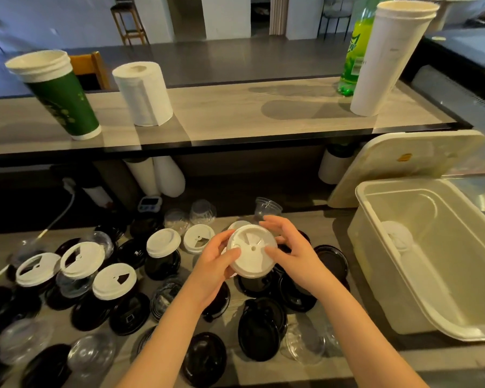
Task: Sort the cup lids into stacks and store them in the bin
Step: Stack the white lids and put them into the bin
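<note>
Head view: both hands hold one white lid (pixel 252 252) up above the worktop (pixel 329 228), in front of the person. The left hand (pixel 216 264) pinches its near-left edge, thumb on top and fingers curled beneath. The right hand (pixel 289 247) grips the right edge, thumb on top and fingers round the far rim. I cannot tell whether more lids are nested under it.

The bin (pixel 371 264) stands open at the right, its cover (pixel 403 163) leaning behind it. Inside lies a short stack of lids (pixel 398 239), so storing has begun.

Most of the job looks undone. Several loose white lids (pixel 163 242) sit to the left, and many black lids (pixel 261 331) and clear lids (pixel 305 343) lie scattered and overlapping, none of them stacked.
</note>
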Tool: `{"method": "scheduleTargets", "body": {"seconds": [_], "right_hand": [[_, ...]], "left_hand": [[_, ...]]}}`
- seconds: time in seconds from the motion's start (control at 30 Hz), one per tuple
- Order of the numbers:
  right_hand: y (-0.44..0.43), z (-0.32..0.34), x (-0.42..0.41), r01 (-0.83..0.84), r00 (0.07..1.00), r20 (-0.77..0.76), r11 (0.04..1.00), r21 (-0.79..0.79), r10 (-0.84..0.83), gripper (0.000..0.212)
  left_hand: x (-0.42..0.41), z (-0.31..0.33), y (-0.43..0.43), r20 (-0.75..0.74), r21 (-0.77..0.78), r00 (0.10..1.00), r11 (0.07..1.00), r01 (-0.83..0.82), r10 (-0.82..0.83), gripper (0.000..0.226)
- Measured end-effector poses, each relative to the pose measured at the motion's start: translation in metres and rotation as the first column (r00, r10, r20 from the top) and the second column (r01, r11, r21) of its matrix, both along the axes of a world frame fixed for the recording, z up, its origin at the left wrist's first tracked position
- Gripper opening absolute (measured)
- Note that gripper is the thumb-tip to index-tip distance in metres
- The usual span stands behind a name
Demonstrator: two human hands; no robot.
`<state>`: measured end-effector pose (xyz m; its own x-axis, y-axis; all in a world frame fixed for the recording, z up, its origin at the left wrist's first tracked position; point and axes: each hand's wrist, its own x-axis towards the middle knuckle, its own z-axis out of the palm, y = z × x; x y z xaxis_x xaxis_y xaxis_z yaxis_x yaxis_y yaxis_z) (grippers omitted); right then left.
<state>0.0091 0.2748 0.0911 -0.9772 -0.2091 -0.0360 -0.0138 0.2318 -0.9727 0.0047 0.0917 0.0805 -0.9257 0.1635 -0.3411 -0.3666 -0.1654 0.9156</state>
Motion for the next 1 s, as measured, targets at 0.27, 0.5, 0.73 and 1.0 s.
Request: {"method": "scheduleTargets", "body": {"seconds": [0.27, 0.5, 0.73, 1.0], "right_hand": [[-0.042, -0.012, -0.007, 0.036, 0.997, 0.063, 0.999, 0.018, -0.037, 0.031], [-0.072, -0.065, -0.046, -0.010, 0.993, 0.109, 0.873, 0.488, -0.050, 0.042], [-0.089, -0.085, -0.071, -0.317, 0.878, 0.204, 0.205, 0.926, 0.433, 0.095], [-0.090, -0.094, -0.068, -0.178, 0.922, -0.009, 0.445, 0.878, 0.387, 0.096]], "left_hand": [[-0.004, -0.012, -0.039, 0.044, -0.074, 0.999, 0.997, -0.017, 0.020, 0.029], [-0.013, -0.030, -0.093, 0.018, -0.147, 0.900, 0.891, -0.429, 0.436, 0.042], [-0.021, -0.037, -0.116, 0.045, -0.111, 0.856, 0.854, -0.508, 0.515, 0.047], [-0.025, -0.038, -0.115, 0.055, -0.072, 0.856, 0.857, -0.511, 0.515, 0.049]]}}
